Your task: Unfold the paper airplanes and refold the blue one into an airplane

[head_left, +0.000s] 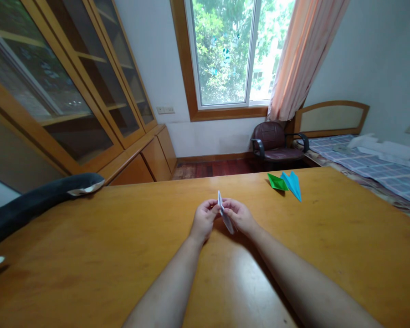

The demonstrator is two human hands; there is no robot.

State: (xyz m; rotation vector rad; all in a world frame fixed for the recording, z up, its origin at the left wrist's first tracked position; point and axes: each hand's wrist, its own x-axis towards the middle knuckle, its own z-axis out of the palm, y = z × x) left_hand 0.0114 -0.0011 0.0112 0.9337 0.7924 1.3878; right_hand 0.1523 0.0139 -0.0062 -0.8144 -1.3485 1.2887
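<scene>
Pinching a folded pale paper (227, 221) between the fingertips of the left hand (202, 221) and right hand (241, 216), over the table (123, 246), near the middle of its far edge. Toward the far right corner, green folded paper (277, 182) against a blue paper plane (294, 186). At the far left corner, a dark soft toy (37, 197).

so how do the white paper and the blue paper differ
The white paper is held between the left hand and right hand; the blue paper rests on the table. The white paper shows nearly edge-on; the blue paper shows a broader, pointed shape. Both look folded.
</scene>
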